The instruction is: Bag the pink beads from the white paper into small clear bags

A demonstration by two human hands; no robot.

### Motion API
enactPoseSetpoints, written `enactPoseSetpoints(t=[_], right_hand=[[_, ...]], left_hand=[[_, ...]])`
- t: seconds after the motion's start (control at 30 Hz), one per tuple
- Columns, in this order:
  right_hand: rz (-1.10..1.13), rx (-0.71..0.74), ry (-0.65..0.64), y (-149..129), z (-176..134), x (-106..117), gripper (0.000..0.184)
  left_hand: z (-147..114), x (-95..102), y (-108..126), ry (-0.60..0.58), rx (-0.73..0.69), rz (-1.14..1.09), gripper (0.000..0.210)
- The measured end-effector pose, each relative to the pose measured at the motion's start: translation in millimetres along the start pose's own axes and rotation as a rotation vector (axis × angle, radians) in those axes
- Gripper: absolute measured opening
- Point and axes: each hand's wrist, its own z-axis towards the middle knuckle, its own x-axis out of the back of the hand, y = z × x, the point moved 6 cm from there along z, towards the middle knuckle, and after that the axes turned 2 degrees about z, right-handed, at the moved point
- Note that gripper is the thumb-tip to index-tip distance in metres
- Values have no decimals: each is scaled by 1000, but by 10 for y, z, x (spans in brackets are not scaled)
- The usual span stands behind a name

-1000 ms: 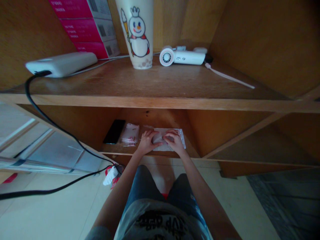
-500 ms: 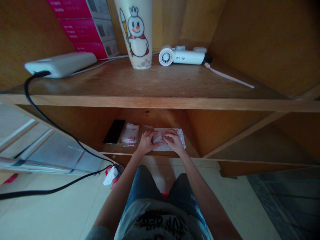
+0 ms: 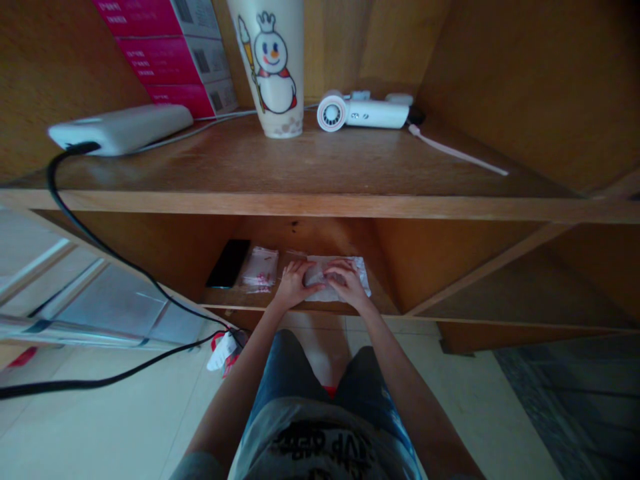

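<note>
A thin whitish sheet or packet lies on the lower shelf, partly covered by both hands; its kind is too small to make out. My left hand rests at its left edge, thumb stretched toward the middle and fingers apart. On its right part lies my right hand, fingers spread and slightly bent, thumb apart from them. Nothing shows inside either grip. Just left of my left hand is a pile of small clear plastic bags with pinkish marks. A black phone lies beyond that pile.
On the upper shelf stand a snowman-printed cup, a white handheld fan, a white box-shaped device and pink boxes. A black cable hangs down the left side. The upper shelf's edge juts above the hands.
My right hand's thumb and fingers, closer together before, are now a little farther apart. My left hand stays in place.
</note>
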Motion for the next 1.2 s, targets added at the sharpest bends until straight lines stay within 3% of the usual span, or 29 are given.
enactPoseSetpoints(t=[0.37,0.6,0.77,0.97,1.2], right_hand=[[-4,-23,-37,11,6,-57,6],[167,-134,-41,123,8,-83,15],[353,-178,-19,204,6,-93,11],[374,-197,30,256,2,-76,13],[374,-185,4,243,-4,-76,12]], left_hand=[[-6,22,-4,33,23,-53,62],[-14,22,-178,107,171,-348,35],[16,-69,-303,114,272,-495,31],[91,-157,-319,120,328,-567,30],[45,-159,-324,162,354,-637,28]])
